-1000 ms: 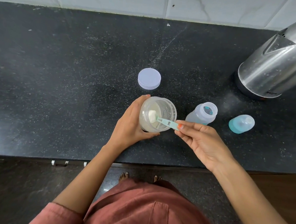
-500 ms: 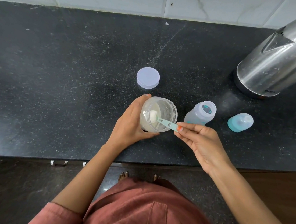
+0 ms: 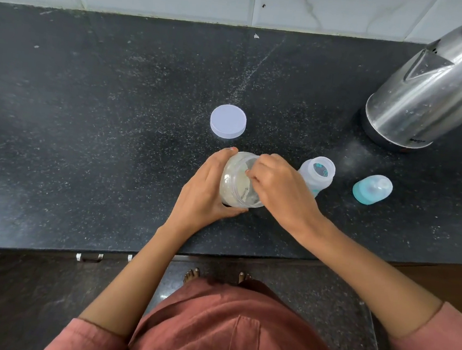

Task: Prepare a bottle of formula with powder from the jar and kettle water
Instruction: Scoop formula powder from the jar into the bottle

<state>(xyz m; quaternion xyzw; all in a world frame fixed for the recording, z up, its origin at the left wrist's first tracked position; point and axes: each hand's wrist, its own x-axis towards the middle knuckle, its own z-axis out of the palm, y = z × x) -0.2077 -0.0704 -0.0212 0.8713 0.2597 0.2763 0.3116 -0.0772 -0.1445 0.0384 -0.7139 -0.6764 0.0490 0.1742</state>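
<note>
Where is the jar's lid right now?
In the head view, the lid lies flat on the dark counter, just behind the jar the left hand holds, well left of the kettle.

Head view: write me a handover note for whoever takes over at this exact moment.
Left hand grips the tilted jar; its lid lies behind it on the counter.
Right hand: fingers curl into the jar mouth; what they hold is hidden.
Bottle stands open right of the jar, teal cap lying further right, kettle back right.
Done: jar and bottle opened.
Left: powder into bottle, kettle water, cap on.
</note>
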